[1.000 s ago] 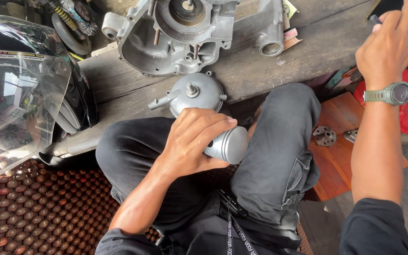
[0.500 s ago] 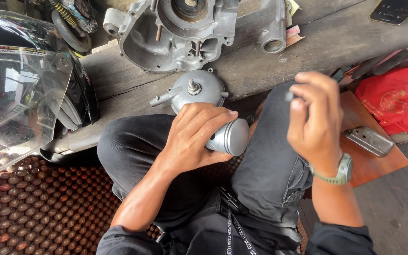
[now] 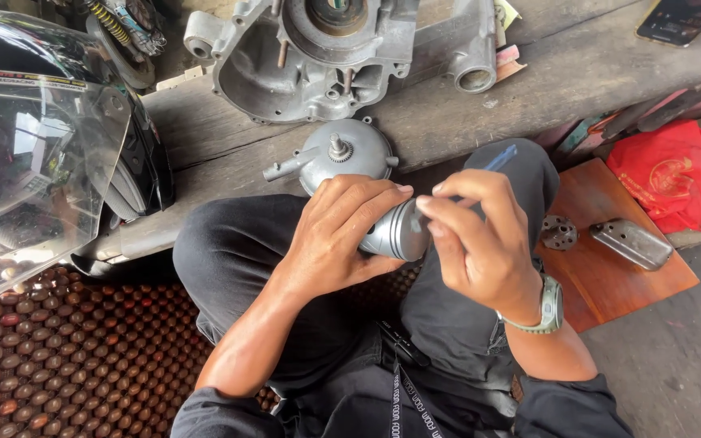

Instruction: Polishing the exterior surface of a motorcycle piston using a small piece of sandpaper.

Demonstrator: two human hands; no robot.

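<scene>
Left hand [image 3: 342, 235] was wrapped around a grey metal cylinder [image 3: 399, 231] at centre frame, fingers curled over its side, its flat end facing right; the piece sat above the person's lap, between the knees. Right hand [image 3: 480, 239] was pinched on a thin blue-tipped tool [image 3: 501, 158], thumb and forefinger pressed together, fingertips touching the cylinder's end rim. The tool's working end was hidden by the fingers, so contact with the metal could not be confirmed. Judgement: work on the cylinder looked early; it appeared bare, joined to nothing. On the wooden surface [image 3: 594, 73] across the top of the frame lay a large engine casing [image 3: 318, 57], open side up, and just below it a round domed cover [image 3: 342, 154] with a short pipe, both apart from the cylinder. A dark phone [image 3: 683, 16] lay upper right. On a reddish board [image 3: 610, 268] at right sat a small toothed part [image 3: 560, 233] and a flat metal piece [image 3: 630, 243], neither touched. Helmet visor [image 3: 34, 170] at left.
</scene>
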